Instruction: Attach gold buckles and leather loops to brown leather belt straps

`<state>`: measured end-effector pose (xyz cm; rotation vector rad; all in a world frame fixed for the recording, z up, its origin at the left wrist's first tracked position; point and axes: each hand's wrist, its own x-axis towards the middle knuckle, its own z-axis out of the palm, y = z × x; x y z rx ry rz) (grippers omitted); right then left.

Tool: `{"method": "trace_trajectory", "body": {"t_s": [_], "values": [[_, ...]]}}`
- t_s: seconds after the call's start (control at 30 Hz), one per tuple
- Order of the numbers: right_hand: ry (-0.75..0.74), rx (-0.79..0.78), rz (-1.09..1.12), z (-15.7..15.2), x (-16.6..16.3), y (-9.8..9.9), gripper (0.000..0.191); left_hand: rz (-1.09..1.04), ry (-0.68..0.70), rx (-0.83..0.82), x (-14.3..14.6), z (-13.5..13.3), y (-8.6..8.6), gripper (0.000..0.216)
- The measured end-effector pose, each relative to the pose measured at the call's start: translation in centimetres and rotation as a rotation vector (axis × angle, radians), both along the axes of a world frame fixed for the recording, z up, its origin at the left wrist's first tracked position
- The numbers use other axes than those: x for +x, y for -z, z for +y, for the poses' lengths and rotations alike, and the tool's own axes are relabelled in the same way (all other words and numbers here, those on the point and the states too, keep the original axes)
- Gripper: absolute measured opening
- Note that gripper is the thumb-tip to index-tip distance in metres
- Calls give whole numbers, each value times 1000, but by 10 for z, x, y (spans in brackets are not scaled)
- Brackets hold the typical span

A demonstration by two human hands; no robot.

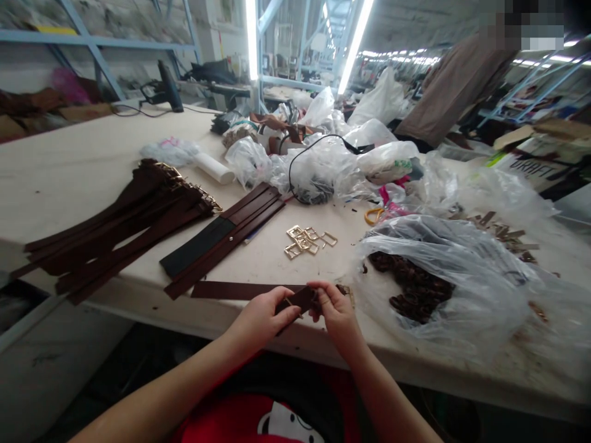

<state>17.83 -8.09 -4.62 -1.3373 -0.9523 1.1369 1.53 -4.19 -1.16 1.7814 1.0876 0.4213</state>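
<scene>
Starting at the left, a pile of finished straps (115, 227) lies on the counter (69, 166). At the near edge, the left hand (261, 320) is clamped on the end of a brown strap (244, 290); the right hand (337, 311) pinches the same end, a small metal part barely visible between them. Loose buckles (307, 240) lie beyond, a bag of loops (415, 289) to the right. Risk: the strap could slip off the edge if either grip slackens.
</scene>
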Motion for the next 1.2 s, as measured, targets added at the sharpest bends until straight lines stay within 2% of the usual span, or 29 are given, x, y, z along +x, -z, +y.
{"method": "trace_trajectory", "body": {"t_s": [0.1,0.27,0.37,0.43,0.53,0.67,0.73,0.87,1.0,1.07,1.2], "values": [[85,-13,155,-5,-8,2,37,3,-22,35,3,-1,3,24],[109,-8,379,-7,-23,4,36,-8,-24,68,5,-2,5,25],[146,-4,452,-3,-28,4,33,70,-11,118,4,-3,4,27],[185,26,368,-1,-30,6,32,162,6,175,4,-4,5,28],[233,100,100,-2,-31,11,32,260,41,244,6,-6,7,28],[177,232,-229,-3,-27,20,32,292,88,271,8,-7,9,27],[136,235,-234,-3,-24,22,32,314,115,288,8,-7,10,28],[91,151,-111,0,-22,19,31,332,138,290,9,-6,11,29],[48,216,-179,0,-25,10,30,220,74,208,6,-2,13,26],[66,182,-59,0,-25,7,32,139,41,156,4,-1,12,25],[96,-15,307,1,-23,8,28,-2,13,68,-2,0,6,30]]}}
